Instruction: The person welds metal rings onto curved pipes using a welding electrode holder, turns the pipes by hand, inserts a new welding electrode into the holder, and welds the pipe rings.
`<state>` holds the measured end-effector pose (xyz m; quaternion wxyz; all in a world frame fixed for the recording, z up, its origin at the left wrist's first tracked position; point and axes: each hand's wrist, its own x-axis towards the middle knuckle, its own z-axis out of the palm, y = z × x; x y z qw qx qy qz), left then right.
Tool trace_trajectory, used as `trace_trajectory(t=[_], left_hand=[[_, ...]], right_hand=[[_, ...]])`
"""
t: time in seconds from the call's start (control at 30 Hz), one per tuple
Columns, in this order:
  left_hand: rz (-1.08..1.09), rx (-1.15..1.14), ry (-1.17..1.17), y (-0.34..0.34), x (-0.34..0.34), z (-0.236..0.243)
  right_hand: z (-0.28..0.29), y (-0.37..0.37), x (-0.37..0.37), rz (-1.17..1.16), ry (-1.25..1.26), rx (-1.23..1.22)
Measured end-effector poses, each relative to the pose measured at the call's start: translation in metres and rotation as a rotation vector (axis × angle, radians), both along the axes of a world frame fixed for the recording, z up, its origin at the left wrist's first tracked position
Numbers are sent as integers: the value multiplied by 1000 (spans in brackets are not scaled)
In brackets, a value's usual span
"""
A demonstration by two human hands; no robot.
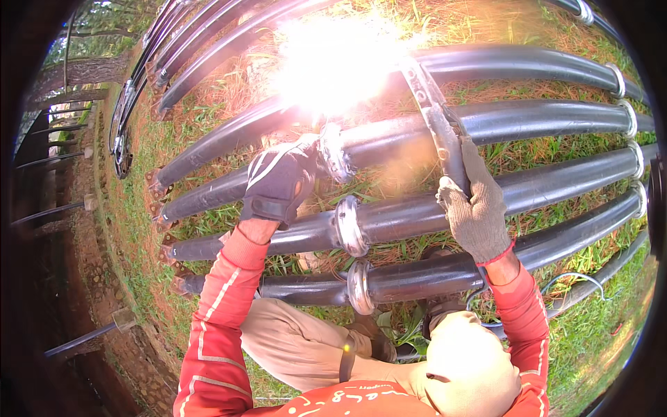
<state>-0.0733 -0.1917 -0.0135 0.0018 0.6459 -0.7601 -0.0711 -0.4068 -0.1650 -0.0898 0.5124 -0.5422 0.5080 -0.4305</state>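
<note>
My left hand (280,182), in a dark padded glove, lies curled over a black pipe (389,139), just left of a rough silver weld ring (336,153) on it. Glare partly washes out its fingertips. My right hand (474,208), in a grey-brown knit glove, is closed around the handle of a long, scorched welding electrode holder (434,115). The holder points up and away, its far end reaching a blinding white glare (337,66). That glare hides the far pipe's middle and whatever is at the holder's tip.
More black pipes lie side by side on grass, with weld rings (352,226) and rusty end plates (169,249). White bands (638,198) circle their right ends. My bent knee (292,340) is close to the nearest pipe. A thin blue-grey cable (583,276) curls at right.
</note>
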Motion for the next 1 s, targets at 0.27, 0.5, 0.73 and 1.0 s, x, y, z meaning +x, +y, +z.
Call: trace_trajectory(t=[0.27, 0.5, 0.73, 1.0], left_hand=[[-6, -90, 124, 1, -3, -11], [28, -87, 79, -1, -8, -5], [56, -64, 110, 0, -7, -8], [36, -46, 64, -2, -5, -7]], right_hand=[[-6, 0, -8, 16, 171, -58], [-6, 0, -8, 24, 192, -78], [2, -1, -5, 37, 208, -33], [3, -3, -4, 16, 149, -58]])
